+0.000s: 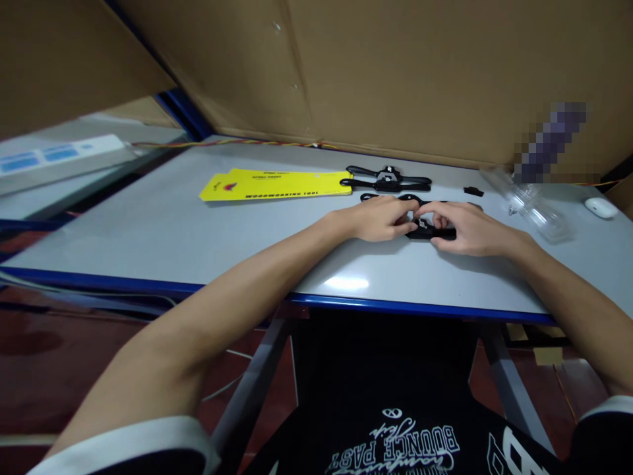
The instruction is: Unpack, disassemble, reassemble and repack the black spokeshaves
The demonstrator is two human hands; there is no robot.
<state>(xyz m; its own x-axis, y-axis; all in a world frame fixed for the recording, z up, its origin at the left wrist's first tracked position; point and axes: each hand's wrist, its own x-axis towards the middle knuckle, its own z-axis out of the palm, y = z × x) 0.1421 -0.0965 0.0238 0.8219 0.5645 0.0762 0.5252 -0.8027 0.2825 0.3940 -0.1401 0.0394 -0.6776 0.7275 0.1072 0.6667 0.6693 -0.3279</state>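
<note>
A black spokeshave (428, 233) lies on the table in front of me, its handles partly covered by my hands. My left hand (383, 219) is closed on its left side, thumb and fingers at the middle. From the other side my right hand (465, 227) grips it, with the thumb low on the right handle and the index finger reaching to the metal screw. Just behind my fingers lies another black spokeshave (409, 198), mostly hidden. Further back rest more black spokeshaves (388, 177), side by side.
Yellow cards (277, 185) printed "WOODWORKING TOOL" lie to the left. To the right are a small black piece (473, 191), clear plastic packaging (539, 214) and a white mouse (600, 208). Cardboard (395, 79) walls the back. A power strip (64, 156) is at far left.
</note>
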